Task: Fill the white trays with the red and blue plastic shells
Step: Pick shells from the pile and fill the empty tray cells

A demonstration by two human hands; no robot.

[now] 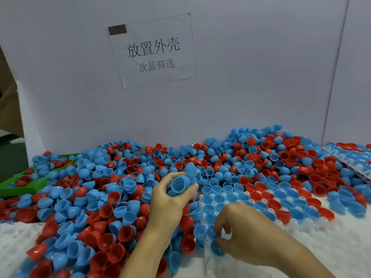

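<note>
A deep heap of red and blue plastic shells [112, 199] covers the table from left to right. My left hand [170, 199] grips a small stack of blue shells [180, 182] above the heap's middle. My right hand [239, 227] pinches one blue shell [216, 250] at the near left corner of a white tray [313, 237]. The tray's far rows hold blue and red shells in their pockets; its near part shows bare white pockets.
A second white tray [353, 167], partly filled, lies at the far right. Another white tray [16, 235] shows at the near left edge. A green bin [26, 187] sits at the left under shells. A white board with a paper sign [152, 51] stands behind the heap.
</note>
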